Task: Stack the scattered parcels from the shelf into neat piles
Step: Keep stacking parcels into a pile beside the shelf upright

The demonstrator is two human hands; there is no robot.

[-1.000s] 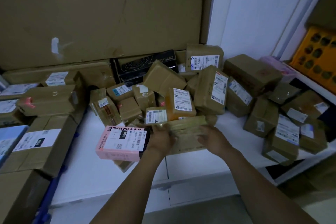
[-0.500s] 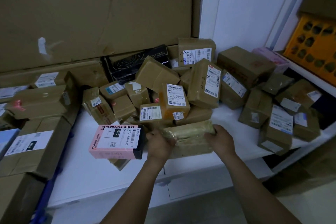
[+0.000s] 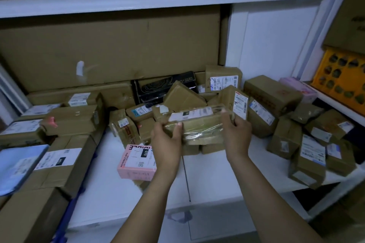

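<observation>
Shelf: white shelf with loose parcels heaped along its back edge.
Parcel: wrapped parcel, which we hold above the shelf's middle, long axis left to right.
Hands: our left hand and right hand each grip one end, equally near.

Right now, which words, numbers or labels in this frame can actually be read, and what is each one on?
"INVISIBLE BRA": printed on the pink box, beside its white label.
"070": on the black tag on that label.
Label on the wrapped parcel gripped by the left hand and right hand: too blurred to read.
Shipping labels on the other brown parcels: too small to read.
Gold lettering on the black box: blurred.
</observation>
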